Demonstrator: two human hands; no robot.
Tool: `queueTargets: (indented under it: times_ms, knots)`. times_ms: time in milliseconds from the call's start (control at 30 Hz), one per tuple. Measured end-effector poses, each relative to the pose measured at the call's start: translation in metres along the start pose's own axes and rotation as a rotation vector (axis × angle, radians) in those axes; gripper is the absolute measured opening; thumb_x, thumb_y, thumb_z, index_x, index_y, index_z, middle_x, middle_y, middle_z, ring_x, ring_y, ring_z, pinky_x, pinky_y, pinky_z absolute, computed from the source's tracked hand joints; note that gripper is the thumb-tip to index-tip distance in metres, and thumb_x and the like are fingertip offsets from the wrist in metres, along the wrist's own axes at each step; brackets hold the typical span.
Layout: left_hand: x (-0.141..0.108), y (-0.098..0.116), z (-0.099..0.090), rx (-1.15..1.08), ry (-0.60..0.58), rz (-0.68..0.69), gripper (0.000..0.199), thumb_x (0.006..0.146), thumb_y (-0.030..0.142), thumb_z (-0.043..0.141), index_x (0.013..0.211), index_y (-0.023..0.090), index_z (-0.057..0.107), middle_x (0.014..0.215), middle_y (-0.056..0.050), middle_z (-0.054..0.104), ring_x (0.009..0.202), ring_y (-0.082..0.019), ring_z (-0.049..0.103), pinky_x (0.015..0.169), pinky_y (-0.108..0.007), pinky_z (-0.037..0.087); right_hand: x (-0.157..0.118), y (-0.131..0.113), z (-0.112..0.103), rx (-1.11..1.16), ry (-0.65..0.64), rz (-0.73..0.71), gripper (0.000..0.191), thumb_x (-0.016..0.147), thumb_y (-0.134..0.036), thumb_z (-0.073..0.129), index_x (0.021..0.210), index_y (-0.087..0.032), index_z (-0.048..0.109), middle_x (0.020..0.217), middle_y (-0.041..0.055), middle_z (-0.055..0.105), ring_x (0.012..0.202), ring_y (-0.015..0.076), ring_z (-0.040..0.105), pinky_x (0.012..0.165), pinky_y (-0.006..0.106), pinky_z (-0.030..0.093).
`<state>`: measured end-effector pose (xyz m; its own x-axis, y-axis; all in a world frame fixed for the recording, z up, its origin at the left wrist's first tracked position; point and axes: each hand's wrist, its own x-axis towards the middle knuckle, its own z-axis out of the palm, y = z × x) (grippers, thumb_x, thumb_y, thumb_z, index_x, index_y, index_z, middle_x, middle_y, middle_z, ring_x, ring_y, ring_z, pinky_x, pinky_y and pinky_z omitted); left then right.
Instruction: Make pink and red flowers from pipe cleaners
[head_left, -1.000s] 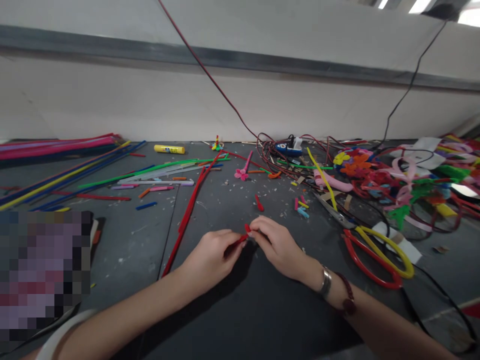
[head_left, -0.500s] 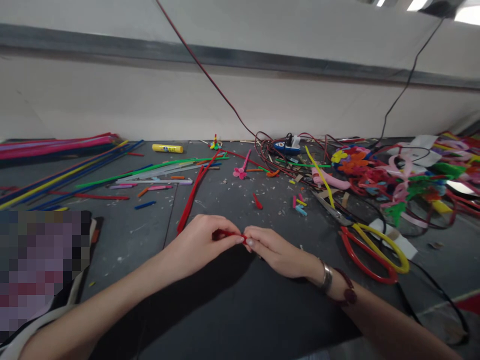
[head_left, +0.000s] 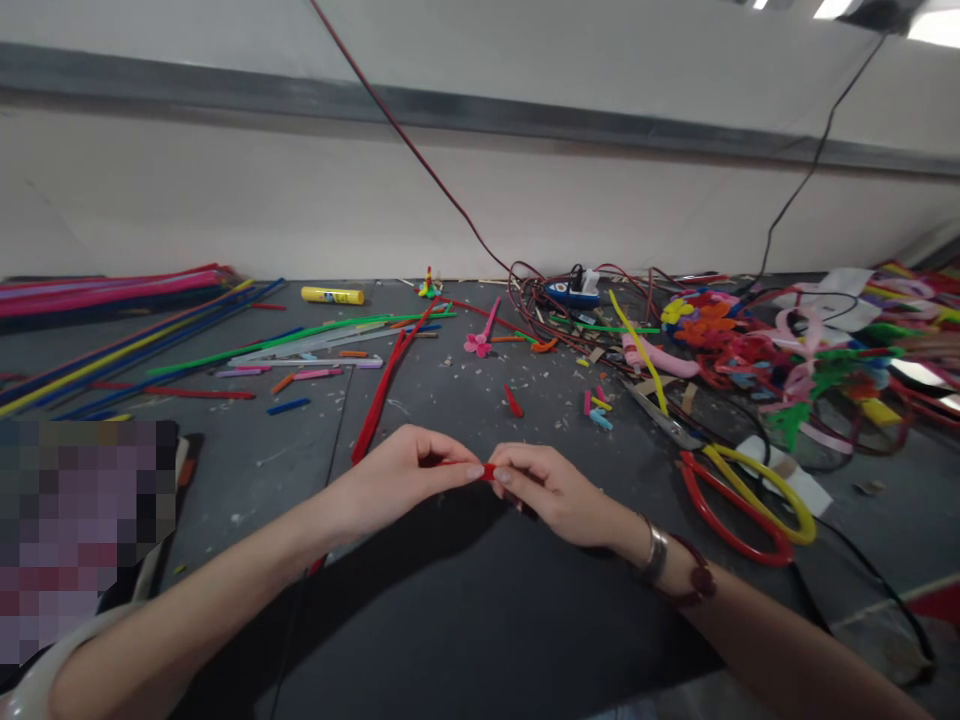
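Note:
Between my two hands, above the dark table (head_left: 420, 620), is a small red fuzzy stem (head_left: 488, 471). My left hand (head_left: 412, 468) pinches its left end between thumb and fingertips. The right end is pinched by my right hand (head_left: 551, 487), whose fingertips nearly meet those of the left. Long red stems (head_left: 380, 400) lie beyond my left hand. A short folded red piece (head_left: 514, 401) rests on the table beyond the hands, with a pink flower (head_left: 477, 345) farther back.
Scissors (head_left: 742, 500) with red and yellow handles lie at the right. Behind them are colourful fuzzy flowers (head_left: 705, 325) and tangled cables (head_left: 536, 300). Stem bundles (head_left: 112, 295) and a yellow tube (head_left: 332, 296) sit at the back left. Short coloured pieces (head_left: 289, 406) are scattered about.
My fingertips have shifted slightly, and more of the red stem shows between them. A bit of red now appears below my left forearm. At the far right edge, a hand has come into view.

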<state>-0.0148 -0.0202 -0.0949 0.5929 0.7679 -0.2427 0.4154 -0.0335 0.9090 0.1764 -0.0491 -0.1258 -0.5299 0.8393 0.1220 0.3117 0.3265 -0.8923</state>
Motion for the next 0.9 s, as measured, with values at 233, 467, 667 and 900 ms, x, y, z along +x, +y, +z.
queueTargets:
  times_ms: [233,467,667,900]
  knots:
    - [0.0,0.004,0.002,-0.058,0.113,-0.092,0.02,0.071,0.032,0.059,0.071,0.015,0.069,0.056,0.002,0.055,0.054,-0.01,0.045,0.049,-0.02,0.033,0.001,0.006,0.002,-0.198,0.206,-0.129,0.018,0.084,-0.03,0.051,0.079,-0.017,0.061,0.078,0.0042,0.063,0.07,0.0124,0.056,0.064,0.024,0.046]
    - [0.001,-0.003,0.006,-0.196,0.123,-0.127,0.022,0.072,0.034,0.061,0.077,0.015,0.069,0.054,0.002,0.053,0.05,-0.008,0.041,0.045,-0.018,0.031,-0.003,0.019,-0.001,-0.592,0.278,-0.45,0.02,0.086,-0.018,0.047,0.096,-0.016,0.063,0.085,0.0071,0.067,0.078,0.0158,0.059,0.073,0.03,0.048]
    - [-0.002,0.0,-0.008,-0.444,-0.082,-0.233,0.017,0.071,0.025,0.063,0.084,0.017,0.07,0.074,-0.002,0.062,0.065,-0.01,0.054,0.059,-0.019,0.044,-0.002,0.014,0.0,-0.462,0.326,-0.359,0.02,0.085,-0.016,0.045,0.092,-0.018,0.065,0.085,0.0058,0.068,0.077,0.0154,0.06,0.072,0.03,0.048]
    - [-0.001,0.004,-0.008,-0.406,-0.151,-0.265,0.007,0.061,0.018,0.071,0.067,0.016,0.071,0.061,0.0,0.065,0.058,-0.01,0.057,0.06,-0.021,0.046,-0.003,0.002,0.008,-0.216,0.248,-0.228,0.019,0.084,-0.02,0.048,0.082,-0.017,0.067,0.077,0.0048,0.067,0.071,0.0133,0.06,0.067,0.025,0.047]
